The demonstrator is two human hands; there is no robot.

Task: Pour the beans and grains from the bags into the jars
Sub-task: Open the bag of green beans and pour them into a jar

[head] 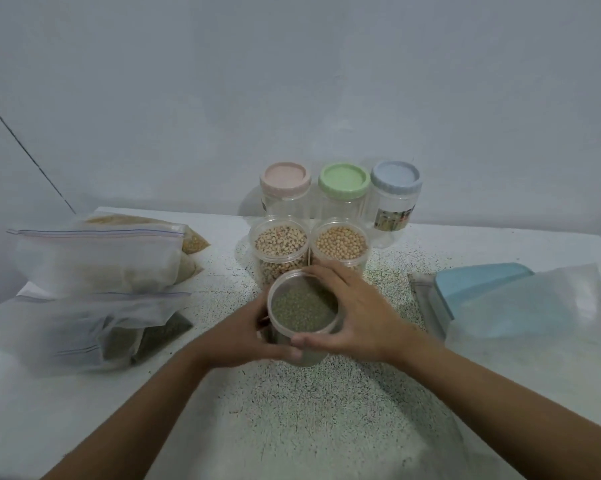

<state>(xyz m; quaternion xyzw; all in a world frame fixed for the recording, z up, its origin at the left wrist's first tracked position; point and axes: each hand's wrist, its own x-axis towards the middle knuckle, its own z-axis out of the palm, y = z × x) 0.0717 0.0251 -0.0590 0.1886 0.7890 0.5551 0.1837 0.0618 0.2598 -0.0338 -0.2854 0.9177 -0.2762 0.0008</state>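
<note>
An open clear jar of green beans (302,308) stands at the middle of the table. My left hand (247,336) grips its left side and my right hand (358,313) wraps its right side and rim. Behind it stand two open jars: one of speckled beans (281,244) and one of yellow beans (340,243). Against the wall are three empty closed jars with a pink lid (285,178), a green lid (343,180) and a blue lid (396,178). Zip bags (94,261) of grains and a bag of green beans (119,336) lie at the left.
The table (309,410) has a speckled white cover. At the right lie a blue lid-like plastic piece (472,285) and an empty clear bag (534,306). A white wall rises right behind the jars.
</note>
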